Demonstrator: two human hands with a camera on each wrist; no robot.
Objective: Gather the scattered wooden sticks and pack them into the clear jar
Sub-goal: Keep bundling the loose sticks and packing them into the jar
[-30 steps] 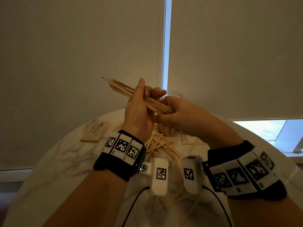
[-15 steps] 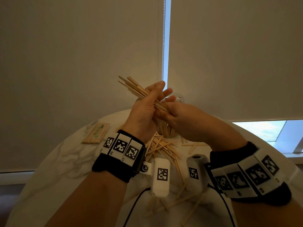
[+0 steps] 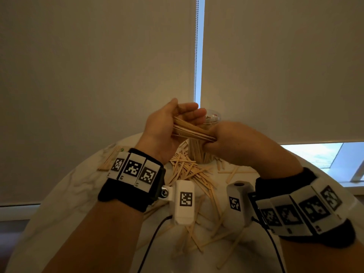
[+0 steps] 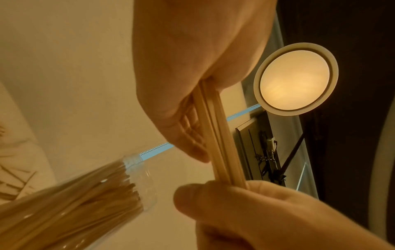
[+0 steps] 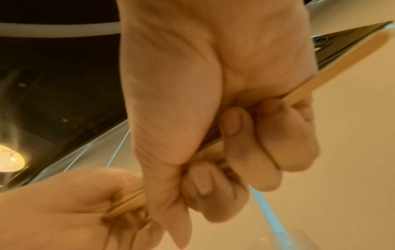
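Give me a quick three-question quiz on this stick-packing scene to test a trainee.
1. True or false: the bundle of sticks already stands inside the clear jar.
2. The right hand has its grip on: A the bundle, B the jar, C nothing.
3. Where do loose sticks lie?
Key: 1 false, it is held in the air between the left hand and the right; 2 A; 3 on the table, in front of the jar.

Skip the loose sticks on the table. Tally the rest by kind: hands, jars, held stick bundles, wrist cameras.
Hands: 2, left hand and right hand
Jars: 1, clear jar
Bundles: 1, held stick bundle
Cameras: 2, left wrist camera and right wrist camera
Total: 6
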